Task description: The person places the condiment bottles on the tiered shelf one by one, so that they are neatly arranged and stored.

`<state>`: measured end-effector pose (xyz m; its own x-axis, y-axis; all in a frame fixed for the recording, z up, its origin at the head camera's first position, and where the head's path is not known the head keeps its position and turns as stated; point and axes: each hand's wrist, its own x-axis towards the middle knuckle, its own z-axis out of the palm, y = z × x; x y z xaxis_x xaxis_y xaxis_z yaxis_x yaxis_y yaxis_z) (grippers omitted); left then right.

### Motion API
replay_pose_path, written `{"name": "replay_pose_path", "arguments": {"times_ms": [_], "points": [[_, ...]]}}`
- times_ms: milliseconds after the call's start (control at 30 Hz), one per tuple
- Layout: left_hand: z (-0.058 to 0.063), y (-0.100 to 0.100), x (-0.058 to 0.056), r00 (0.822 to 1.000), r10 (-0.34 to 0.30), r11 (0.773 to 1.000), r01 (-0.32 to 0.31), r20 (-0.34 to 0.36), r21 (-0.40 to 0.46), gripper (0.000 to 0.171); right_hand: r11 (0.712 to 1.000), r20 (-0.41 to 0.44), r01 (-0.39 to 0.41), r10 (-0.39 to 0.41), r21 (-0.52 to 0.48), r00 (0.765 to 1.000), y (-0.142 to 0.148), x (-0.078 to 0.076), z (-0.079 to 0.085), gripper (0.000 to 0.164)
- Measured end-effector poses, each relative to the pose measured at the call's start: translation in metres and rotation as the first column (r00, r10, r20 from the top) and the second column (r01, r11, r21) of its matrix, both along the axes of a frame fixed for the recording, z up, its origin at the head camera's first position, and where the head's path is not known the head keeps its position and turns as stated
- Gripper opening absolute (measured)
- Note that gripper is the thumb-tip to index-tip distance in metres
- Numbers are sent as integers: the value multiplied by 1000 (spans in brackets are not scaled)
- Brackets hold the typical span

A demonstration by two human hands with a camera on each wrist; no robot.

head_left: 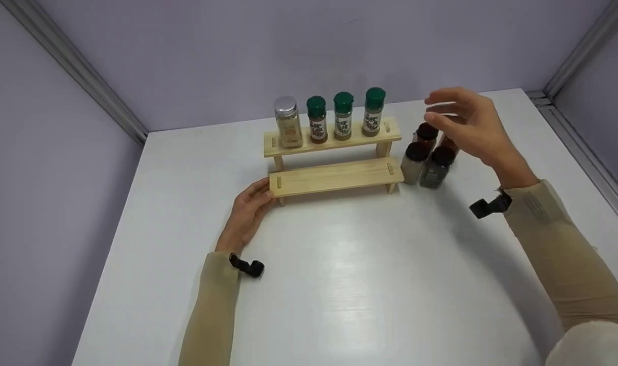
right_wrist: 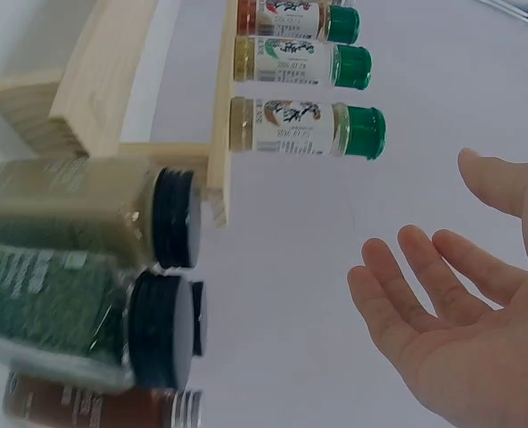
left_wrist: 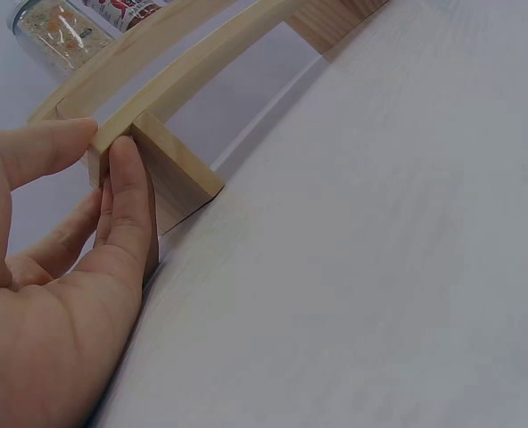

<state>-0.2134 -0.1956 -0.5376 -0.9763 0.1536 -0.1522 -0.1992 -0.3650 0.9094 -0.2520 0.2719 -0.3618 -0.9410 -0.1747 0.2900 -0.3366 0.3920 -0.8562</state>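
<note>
My left hand pinches the left end of the lower wooden shelf, thumb at the board's edge and fingers by its leg. Behind it the upper wooden shelf carries a silver-capped spice jar and three green-capped spice bottles, the rightmost bottle apart from the others. My right hand hovers with fingers spread and nothing in them, above black-capped jars: one with pale contents, one with dark green flakes and reddish ones behind, partly hidden by the hand in the head view.
The black-capped jars stand close together at the right end of the lower shelf. A white tabletop lies in front, with pale walls behind and at both sides. A rounded white thing shows at the bottom right corner.
</note>
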Motion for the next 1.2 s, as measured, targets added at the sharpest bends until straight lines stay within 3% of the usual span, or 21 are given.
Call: {"name": "replay_pose_path", "arguments": {"times_ms": [367,733,1000,1200], "points": [[-1,-1,0,1000,-4,1000,4,-1,21,53,999,-12,37,-37,-9,999,33,14,-25,39],[0,-1,0,1000,5,1000,-5,2,21,52,998,-1,56,-56,-3,998,56,26,-66,42],[0,-2,0,1000,-5,1000,5,-3,-10,53,998,32,60,-60,6,998,59,27,-92,48],[0,-1,-1,1000,4,1000,-3,7,-10,52,994,79,82,-88,67,993,60,24,-108,54]]}}
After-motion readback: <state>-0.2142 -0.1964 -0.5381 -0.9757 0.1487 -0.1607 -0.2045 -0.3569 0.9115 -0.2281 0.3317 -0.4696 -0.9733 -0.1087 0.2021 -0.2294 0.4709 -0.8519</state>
